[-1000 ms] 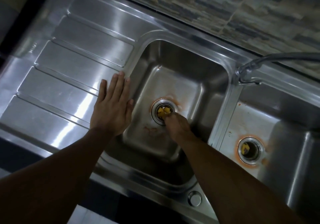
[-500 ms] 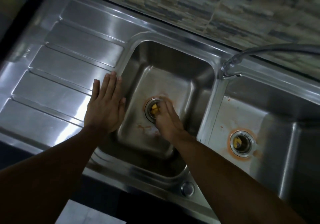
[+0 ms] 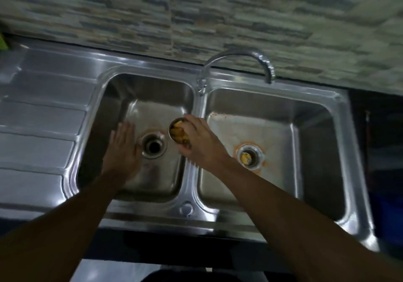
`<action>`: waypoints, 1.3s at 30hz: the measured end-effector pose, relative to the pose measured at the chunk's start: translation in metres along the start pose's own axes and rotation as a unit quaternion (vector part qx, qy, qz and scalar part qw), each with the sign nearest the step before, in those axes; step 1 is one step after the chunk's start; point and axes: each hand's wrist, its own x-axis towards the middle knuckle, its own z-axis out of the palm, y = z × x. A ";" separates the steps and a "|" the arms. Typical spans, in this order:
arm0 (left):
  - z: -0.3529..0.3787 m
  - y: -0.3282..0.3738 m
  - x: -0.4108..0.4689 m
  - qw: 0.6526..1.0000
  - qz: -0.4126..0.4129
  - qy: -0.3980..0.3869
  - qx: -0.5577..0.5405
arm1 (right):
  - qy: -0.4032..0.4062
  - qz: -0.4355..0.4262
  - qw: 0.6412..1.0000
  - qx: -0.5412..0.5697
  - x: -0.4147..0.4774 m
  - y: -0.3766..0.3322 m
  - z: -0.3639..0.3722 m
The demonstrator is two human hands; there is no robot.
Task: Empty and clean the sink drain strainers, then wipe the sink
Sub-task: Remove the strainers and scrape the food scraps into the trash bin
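My right hand (image 3: 201, 143) holds a round metal strainer (image 3: 177, 132) full of yellow food scraps, lifted above the right side of the left basin (image 3: 122, 98). The left drain hole (image 3: 154, 146) is open and dark, with no strainer in it. My left hand (image 3: 123, 151) hovers flat, fingers apart, over the left part of that basin, holding nothing. The right basin (image 3: 309, 133) has its strainer (image 3: 247, 157) seated in the drain with yellow scraps inside and an orange stain ring around it.
A curved chrome faucet (image 3: 239, 55) rises between the basins at the back. A ribbed steel drainboard (image 3: 39, 133) lies to the left. A tiled wall (image 3: 196, 9) stands behind. A dark round object (image 3: 205, 276) shows below the counter's front edge.
My right hand has pulled the strainer out of the left drain and raised it to the right. My left hand left the drainboard edge and moved over the basin. The view swung right.
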 end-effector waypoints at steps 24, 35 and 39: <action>0.082 0.187 0.040 0.989 0.132 0.059 0.021 | -0.113 0.207 0.971 0.044 -0.169 0.189 0.048; 0.081 0.186 0.042 0.989 0.128 0.059 0.038 | -0.160 0.103 0.981 0.048 -0.147 0.187 0.075; 0.082 0.186 0.042 0.989 0.126 0.062 0.046 | -0.154 0.089 0.983 0.046 -0.146 0.190 0.083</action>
